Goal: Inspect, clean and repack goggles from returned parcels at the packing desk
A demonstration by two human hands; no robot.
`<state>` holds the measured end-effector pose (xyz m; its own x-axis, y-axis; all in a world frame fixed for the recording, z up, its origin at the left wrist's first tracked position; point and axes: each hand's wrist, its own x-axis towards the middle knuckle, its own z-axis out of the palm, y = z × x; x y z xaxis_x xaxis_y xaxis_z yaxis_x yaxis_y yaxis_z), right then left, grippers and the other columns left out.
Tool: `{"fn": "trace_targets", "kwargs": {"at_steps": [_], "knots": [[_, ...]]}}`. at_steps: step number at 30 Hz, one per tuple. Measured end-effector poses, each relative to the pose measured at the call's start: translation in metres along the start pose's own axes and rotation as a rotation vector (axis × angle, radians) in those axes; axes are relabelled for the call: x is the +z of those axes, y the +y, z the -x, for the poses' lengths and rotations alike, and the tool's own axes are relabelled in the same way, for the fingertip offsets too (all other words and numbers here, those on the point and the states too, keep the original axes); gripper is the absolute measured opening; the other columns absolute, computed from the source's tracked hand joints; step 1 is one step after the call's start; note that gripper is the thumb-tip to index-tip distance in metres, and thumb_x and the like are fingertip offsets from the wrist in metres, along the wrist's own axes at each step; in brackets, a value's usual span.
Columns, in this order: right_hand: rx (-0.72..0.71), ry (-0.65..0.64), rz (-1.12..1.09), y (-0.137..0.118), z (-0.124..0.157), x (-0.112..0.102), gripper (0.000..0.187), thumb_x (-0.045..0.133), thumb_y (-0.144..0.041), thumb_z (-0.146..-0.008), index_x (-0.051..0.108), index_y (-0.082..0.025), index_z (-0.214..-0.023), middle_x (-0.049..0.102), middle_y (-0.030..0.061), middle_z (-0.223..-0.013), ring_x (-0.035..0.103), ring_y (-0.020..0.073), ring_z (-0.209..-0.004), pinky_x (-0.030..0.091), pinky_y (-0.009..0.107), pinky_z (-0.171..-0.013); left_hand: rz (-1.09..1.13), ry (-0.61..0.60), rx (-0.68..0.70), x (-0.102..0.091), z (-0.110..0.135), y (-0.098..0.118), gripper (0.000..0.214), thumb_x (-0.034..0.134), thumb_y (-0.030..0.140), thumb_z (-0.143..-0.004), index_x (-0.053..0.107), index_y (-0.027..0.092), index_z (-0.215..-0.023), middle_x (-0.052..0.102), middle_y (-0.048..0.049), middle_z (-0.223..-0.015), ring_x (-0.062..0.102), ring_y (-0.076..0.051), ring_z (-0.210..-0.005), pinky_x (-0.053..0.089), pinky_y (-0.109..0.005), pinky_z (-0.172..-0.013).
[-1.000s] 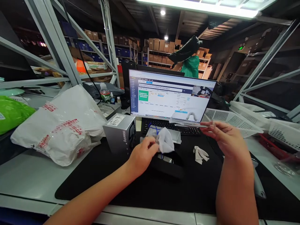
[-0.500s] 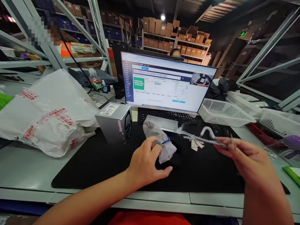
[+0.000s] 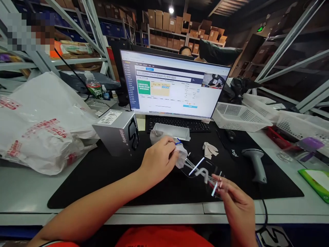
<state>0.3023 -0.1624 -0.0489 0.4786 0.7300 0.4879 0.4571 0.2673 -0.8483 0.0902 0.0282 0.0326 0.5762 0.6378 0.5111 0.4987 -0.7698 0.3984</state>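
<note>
My left hand (image 3: 160, 157) is closed on a soft grey pouch (image 3: 182, 156) with a blue band, on the black desk mat (image 3: 159, 192). In my right hand (image 3: 235, 199) is a clear glasses-like item (image 3: 203, 175), with a curved grey piece and thin grey arms; its exact kind is unclear. The arms point at the pouch's near end; whether they are inside it is hidden. Behind the pouch lies an open silver-white tray (image 3: 172, 131). A silver box (image 3: 117, 133) marked "Wakening" stands left of my left hand. A crumpled pale cloth or paper piece (image 3: 210, 150) lies beyond the glasses-like item.
A monitor (image 3: 172, 85) and keyboard (image 3: 180, 124) stand behind. On the right are a scanner (image 3: 255, 164), a mouse (image 3: 230, 134) and a white basket (image 3: 241, 118). A large white plastic bag (image 3: 46, 130) fills the left. Another person's head (image 3: 185, 51) shows beyond the monitor.
My right hand has brought the glasses-like item left and nearer, up to the pouch. My left fingers have closed more firmly on the pouch. The scanner now shows on the right.
</note>
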Motion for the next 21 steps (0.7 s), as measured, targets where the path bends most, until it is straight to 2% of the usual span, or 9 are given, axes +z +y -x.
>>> {"fn": "trace_targets", "kwargs": {"at_steps": [3, 5, 8, 12, 17, 21], "knots": [[-0.142, 0.037, 0.123, -0.004, -0.003, 0.020, 0.020, 0.068, -0.017, -0.092, 0.078, -0.028, -0.104, 0.078, 0.0053, -0.113, 0.075, 0.0223, -0.103, 0.064, 0.031, -0.088, 0.047, -0.029, 0.033, -0.002, -0.004, 0.002, 0.027, 0.047, 0.025, -0.097, 0.061, 0.018, -0.075, 0.065, -0.0044, -0.108, 0.063, -0.015, -0.079, 0.048, -0.031, -0.072], [-0.240, 0.027, 0.164, -0.004, -0.005, 0.029, 0.025, 0.065, -0.011, -0.092, 0.076, -0.027, -0.108, 0.077, 0.0053, -0.115, 0.075, 0.0206, -0.104, 0.064, 0.029, -0.088, 0.061, -0.047, 0.072, -0.004, -0.006, 0.002, 0.029, 0.047, 0.023, -0.096, 0.059, 0.017, -0.071, 0.064, -0.0057, -0.109, 0.062, -0.016, -0.084, 0.048, -0.033, -0.076], [-0.415, -0.104, 0.194, -0.001, -0.009, 0.033, 0.034, 0.060, 0.000, -0.091, 0.072, -0.022, -0.115, 0.073, 0.0094, -0.124, 0.073, 0.0206, -0.108, 0.063, 0.030, -0.091, 0.056, -0.072, 0.131, -0.007, -0.009, 0.001, 0.028, 0.046, 0.020, -0.094, 0.058, 0.017, -0.068, 0.059, -0.0078, -0.107, 0.059, -0.020, -0.095, 0.047, -0.035, -0.078], [-0.625, -0.290, 0.262, 0.001, -0.015, 0.026, 0.046, 0.055, 0.008, -0.089, 0.064, -0.016, -0.128, 0.066, 0.0175, -0.134, 0.066, 0.0245, -0.122, 0.061, 0.037, -0.097, 0.132, -0.155, 0.195, -0.013, -0.017, -0.003, 0.030, 0.043, 0.017, -0.093, 0.054, 0.017, -0.065, 0.055, -0.0058, -0.099, 0.053, -0.018, -0.088, 0.043, -0.035, -0.077], [-0.682, -0.430, 0.435, -0.012, -0.018, 0.014, 0.047, 0.051, 0.009, -0.091, 0.060, -0.013, -0.131, 0.063, 0.0188, -0.138, 0.059, 0.0247, -0.130, 0.059, 0.040, -0.102, 0.183, -0.272, 0.243, -0.019, -0.023, -0.006, 0.030, 0.043, 0.017, -0.091, 0.047, 0.017, -0.061, 0.053, -0.0046, -0.094, 0.051, -0.017, -0.086, 0.041, -0.034, -0.078], [-0.711, -0.433, 0.470, -0.020, -0.019, 0.014, 0.045, 0.051, 0.005, -0.093, 0.060, -0.012, -0.134, 0.063, 0.0182, -0.139, 0.058, 0.0249, -0.132, 0.058, 0.039, -0.104, 0.090, -0.412, 0.253, -0.027, -0.030, -0.003, 0.028, 0.054, 0.018, -0.082, 0.043, 0.017, -0.057, 0.055, -0.0026, -0.086, 0.052, -0.016, -0.079, 0.038, -0.032, -0.070]]}}
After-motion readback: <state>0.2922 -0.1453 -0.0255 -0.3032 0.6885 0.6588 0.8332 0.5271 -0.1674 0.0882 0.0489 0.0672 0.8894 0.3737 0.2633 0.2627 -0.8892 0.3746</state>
